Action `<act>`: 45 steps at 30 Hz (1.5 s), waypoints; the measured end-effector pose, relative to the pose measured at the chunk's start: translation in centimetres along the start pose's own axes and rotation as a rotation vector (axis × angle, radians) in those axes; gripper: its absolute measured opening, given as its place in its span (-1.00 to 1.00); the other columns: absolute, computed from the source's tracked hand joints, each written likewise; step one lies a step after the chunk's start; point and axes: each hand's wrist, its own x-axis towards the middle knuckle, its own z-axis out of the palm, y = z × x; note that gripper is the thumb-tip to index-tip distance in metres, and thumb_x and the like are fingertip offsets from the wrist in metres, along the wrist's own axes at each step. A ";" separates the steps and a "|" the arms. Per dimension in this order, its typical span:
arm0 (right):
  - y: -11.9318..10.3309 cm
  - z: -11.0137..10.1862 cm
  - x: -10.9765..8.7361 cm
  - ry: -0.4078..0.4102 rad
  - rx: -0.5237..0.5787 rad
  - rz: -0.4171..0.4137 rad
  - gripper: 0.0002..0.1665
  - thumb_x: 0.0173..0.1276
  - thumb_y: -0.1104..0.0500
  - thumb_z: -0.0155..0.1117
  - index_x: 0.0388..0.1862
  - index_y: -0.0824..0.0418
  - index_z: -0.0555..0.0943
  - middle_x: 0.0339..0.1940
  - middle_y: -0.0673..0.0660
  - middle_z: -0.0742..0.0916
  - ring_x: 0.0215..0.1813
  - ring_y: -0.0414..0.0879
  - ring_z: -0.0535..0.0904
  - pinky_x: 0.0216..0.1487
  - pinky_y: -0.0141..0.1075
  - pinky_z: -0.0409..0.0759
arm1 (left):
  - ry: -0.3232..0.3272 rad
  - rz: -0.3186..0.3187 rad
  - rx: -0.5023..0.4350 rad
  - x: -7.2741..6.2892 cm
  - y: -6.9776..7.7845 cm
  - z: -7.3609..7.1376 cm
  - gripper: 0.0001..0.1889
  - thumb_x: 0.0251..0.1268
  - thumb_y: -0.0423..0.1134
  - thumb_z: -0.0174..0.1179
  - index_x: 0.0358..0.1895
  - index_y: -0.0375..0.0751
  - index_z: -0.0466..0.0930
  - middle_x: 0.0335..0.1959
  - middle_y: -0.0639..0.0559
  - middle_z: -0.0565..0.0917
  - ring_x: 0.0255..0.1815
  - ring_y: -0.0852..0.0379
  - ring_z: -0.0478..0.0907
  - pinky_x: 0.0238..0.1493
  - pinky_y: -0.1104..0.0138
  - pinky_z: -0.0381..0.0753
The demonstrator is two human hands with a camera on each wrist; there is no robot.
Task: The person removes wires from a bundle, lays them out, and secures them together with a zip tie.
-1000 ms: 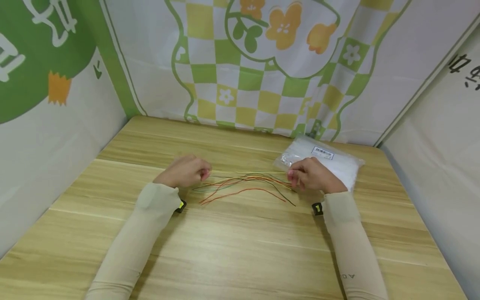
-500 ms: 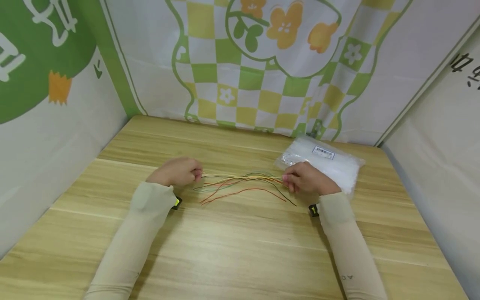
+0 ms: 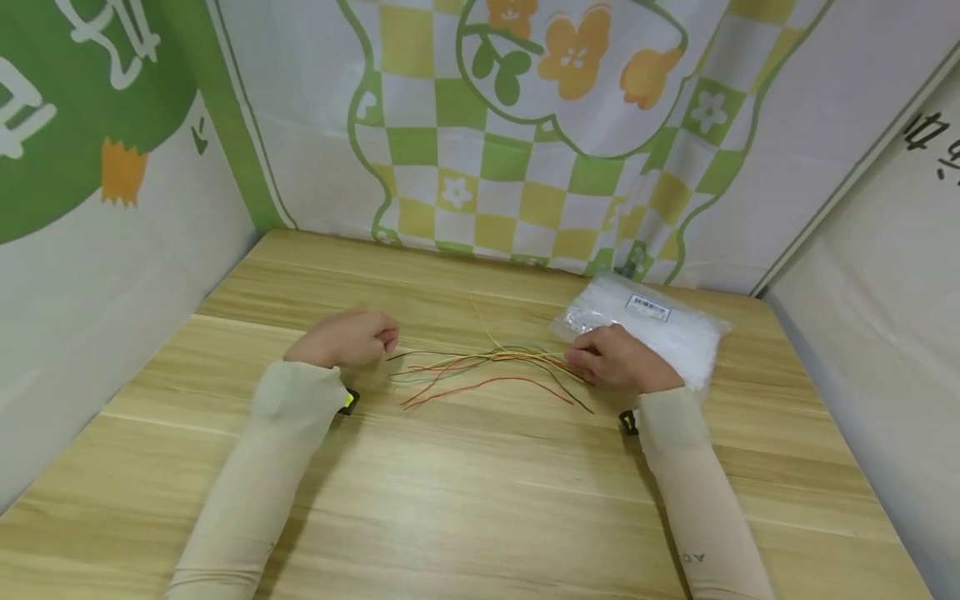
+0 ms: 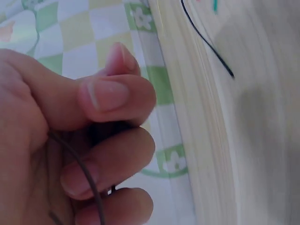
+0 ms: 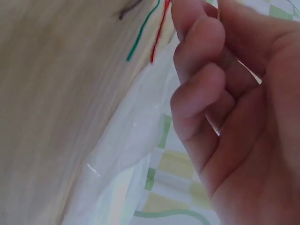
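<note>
A loose bundle of thin coated wires (image 3: 517, 358) in red, yellow, black and green lies between the hands. One yellow wire (image 3: 482, 319) stands with an end sprung up towards the back. My right hand (image 3: 622, 358) pinches yellow wire at the bundle's right side. My left hand (image 3: 341, 337) is just off the bundle's left ends, fingers curled and thumb against the index finger. In the left wrist view a thin dark cord (image 4: 85, 169) crosses the curled fingers; whether they grip it cannot be told. A black wire's end (image 4: 230, 72) lies apart from that hand.
A clear plastic bag (image 3: 686, 342) with white contents and a barcode label lies behind and right of the right hand. A red wire (image 3: 510, 377) curves along the bundle's near side. The wooden table (image 3: 465, 500) meets a patterned curtain (image 3: 495, 200) at the back.
The hands have drawn in towards me and the left has shifted left. A yellow wire stretched between them a second ago; its left end has left the left hand and sprung up.
</note>
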 end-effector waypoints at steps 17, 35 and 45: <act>-5.1 0.3 0.5 0.142 -0.021 -0.175 -0.83 0.51 0.12 0.39 -0.23 0.18 0.81 -0.46 0.00 0.79 -0.47 -0.29 0.55 -0.33 -0.33 0.56 | 0.047 0.206 -0.012 1.7 3.9 2.1 -0.71 0.69 -0.31 -0.07 -0.14 -0.22 0.68 -0.56 0.16 0.38 -0.55 0.24 0.24 -0.35 0.33 0.36; -11.1 3.6 1.9 0.173 -0.091 -0.355 -0.78 0.57 0.07 0.34 -0.05 0.18 0.78 -0.32 -0.03 0.85 -0.32 -0.30 0.73 -0.22 -0.39 0.68 | 0.057 0.362 -0.012 2.5 7.4 4.4 -0.78 0.61 -0.34 0.09 0.05 -0.34 0.70 -0.14 -0.09 0.80 -0.30 0.18 0.63 -0.12 0.25 0.68; -11.9 5.4 2.2 0.327 -0.142 -0.383 -0.81 0.56 0.17 0.34 -0.03 0.22 0.81 -0.25 0.01 0.87 -0.30 -0.24 0.74 -0.20 -0.33 0.71 | -0.027 0.396 -0.106 2.6 8.4 5.2 -0.79 0.71 -0.28 -0.01 0.00 -0.25 0.63 -0.49 0.17 0.41 -0.55 0.35 0.23 -0.34 0.46 0.35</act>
